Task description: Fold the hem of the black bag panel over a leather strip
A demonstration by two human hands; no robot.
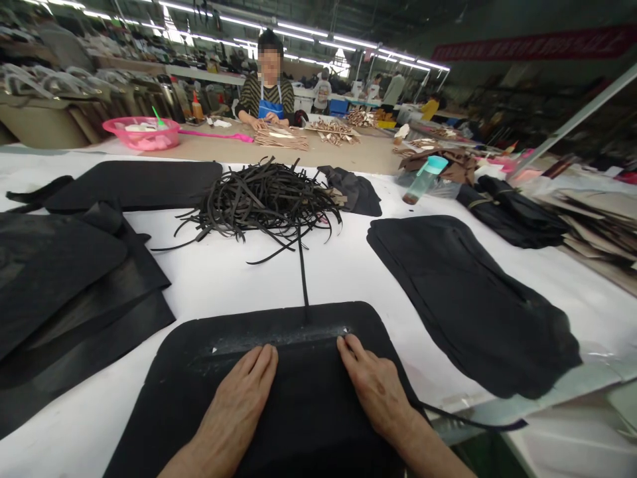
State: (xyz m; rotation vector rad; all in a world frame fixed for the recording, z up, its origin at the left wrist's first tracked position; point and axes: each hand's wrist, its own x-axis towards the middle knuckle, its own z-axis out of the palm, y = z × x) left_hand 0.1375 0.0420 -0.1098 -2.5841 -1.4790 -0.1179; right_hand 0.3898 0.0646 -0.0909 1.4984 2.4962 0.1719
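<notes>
A black panel (169,372) with rounded corners lies before me on the white tabletop, with another black sheet (308,398) over its middle. My left hand (243,385) rests flat on this sheet near its far edge, fingers stretched out. On the same edge, further right, lies my right hand (373,378), its fingers extended and pressing down. Beyond the fingertips runs a shiny, whitish smeared band (269,342) with a small white triangular mark near each end. One thin black strip (302,272) reaches from the panel's far edge toward a tangled heap of black strips (269,199).
Stacked black panels (462,292) lie to the right, and black sheets (74,285) to the left. A bottle with a turquoise lid (425,179) stands behind. Across the table, a person in a blue apron (269,99) handles brown pieces beside a pink basin (142,136).
</notes>
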